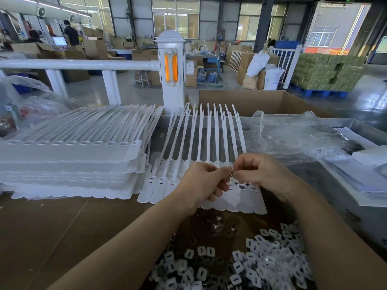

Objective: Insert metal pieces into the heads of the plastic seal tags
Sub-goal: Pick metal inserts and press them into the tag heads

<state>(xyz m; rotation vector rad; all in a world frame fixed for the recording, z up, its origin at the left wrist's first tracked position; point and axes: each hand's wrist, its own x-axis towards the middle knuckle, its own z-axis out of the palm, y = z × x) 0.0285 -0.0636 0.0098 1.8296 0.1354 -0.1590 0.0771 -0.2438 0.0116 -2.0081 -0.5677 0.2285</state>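
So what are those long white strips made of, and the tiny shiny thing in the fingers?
The seal tags look like white plastic, smooth and slightly see-through: their thin tails bend and light glows through the stacked ones. The tiny metal piece pinched between the left hand and right hand seems to be metal, since it glints brassy gold, though it is too small to be sure.

Single head-mounted wide-angle cam, no second view so no overlap. It looked forward and down from the wearer's eye line, both forearms entering from the bottom edge and meeting near frame centre, close range. Near field took the lower half: the cardboard-topped work surface (52, 222) right under the lens. Upper half ran past a white railing post (170, 65) into the far factory floor. Strong barrel distortion bent the edges, and the horizon sat high
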